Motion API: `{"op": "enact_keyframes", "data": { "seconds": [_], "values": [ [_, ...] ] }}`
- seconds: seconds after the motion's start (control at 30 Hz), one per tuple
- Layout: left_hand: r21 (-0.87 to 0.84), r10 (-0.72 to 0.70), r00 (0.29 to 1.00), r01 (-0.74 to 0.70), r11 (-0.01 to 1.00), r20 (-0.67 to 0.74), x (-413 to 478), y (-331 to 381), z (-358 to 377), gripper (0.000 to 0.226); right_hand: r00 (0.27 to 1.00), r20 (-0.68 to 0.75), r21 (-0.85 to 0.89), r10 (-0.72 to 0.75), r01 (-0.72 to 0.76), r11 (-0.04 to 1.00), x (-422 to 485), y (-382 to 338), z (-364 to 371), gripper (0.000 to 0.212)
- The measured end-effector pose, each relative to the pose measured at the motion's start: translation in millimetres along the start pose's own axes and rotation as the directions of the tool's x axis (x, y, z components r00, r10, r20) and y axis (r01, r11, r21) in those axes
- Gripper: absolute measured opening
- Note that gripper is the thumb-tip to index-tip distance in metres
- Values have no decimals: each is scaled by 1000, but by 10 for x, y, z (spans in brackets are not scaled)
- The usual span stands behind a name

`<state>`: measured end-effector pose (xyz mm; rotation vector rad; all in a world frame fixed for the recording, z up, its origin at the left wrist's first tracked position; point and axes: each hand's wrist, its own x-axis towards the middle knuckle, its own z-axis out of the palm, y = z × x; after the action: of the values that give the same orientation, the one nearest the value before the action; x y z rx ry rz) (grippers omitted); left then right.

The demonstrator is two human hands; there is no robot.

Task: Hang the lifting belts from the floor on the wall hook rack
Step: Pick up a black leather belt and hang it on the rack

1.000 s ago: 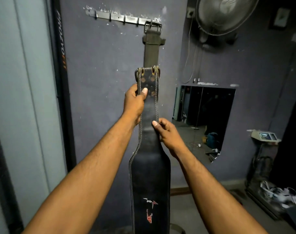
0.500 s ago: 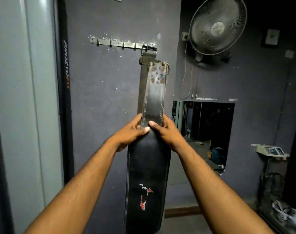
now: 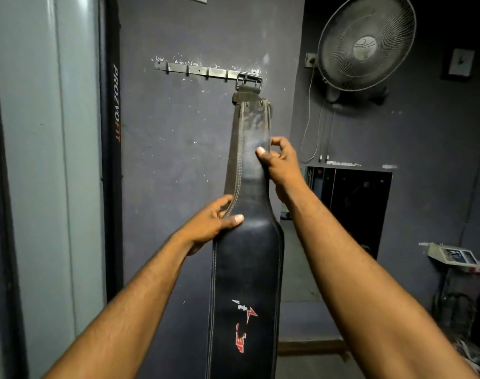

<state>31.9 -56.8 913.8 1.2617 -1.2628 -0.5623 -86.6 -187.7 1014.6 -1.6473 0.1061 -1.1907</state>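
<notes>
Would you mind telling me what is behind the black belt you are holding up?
Behind the black belt hangs another belt, its buckle on the rack. Only its top and left edge show; the rest is covered.

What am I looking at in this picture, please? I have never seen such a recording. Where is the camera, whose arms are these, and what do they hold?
There is no machine here. The camera sits on a person's head and looks forward and down, so the two bare arms reaching in from below are that person's own.

Both hands hold a long black belt, upright against a grey wall. The left hand grips its left edge where the belt widens. The right hand pinches the narrow strap higher up, on the right edge.

On the wall is a metal hook rack. A buckle already hangs from its right end, with another strap below it, just behind the held belt.

To the right you see a wall fan and, lower down, a dark opening or mirror; I cannot tell which.
</notes>
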Motion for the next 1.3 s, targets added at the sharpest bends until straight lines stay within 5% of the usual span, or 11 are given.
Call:
{"op": "enact_keyframes", "data": {
  "seconds": [0.23,0.47,0.6,1.03,1.2,1.3],
  "values": [
    [65,100,982,-90,994,-162,-12,-110,51,37,995,-60,116,-79,86,990,68,-70,13,22],
    [26,97,971,-94,995,-220,-56,-155,151,47,981,-161,149,-107,131,980,164,-196,55,26],
    [-65,8,994,-15,998,-106,-167,-203,175,52,967,-211,104,-142,167,980,211,-312,50,22],
    [11,-30,976,33,999,-218,-297,-424,340,43,950,-262,135,-169,209,968,225,-388,0,24],
    [-58,-107,992,104,993,-61,-397,-493,278,51,949,-267,147,-165,210,967,227,-330,-49,25],
    [-103,-122,987,111,988,-106,-447,-604,421,46,941,-269,117,-204,242,963,276,-395,-93,27]
  ]
}}
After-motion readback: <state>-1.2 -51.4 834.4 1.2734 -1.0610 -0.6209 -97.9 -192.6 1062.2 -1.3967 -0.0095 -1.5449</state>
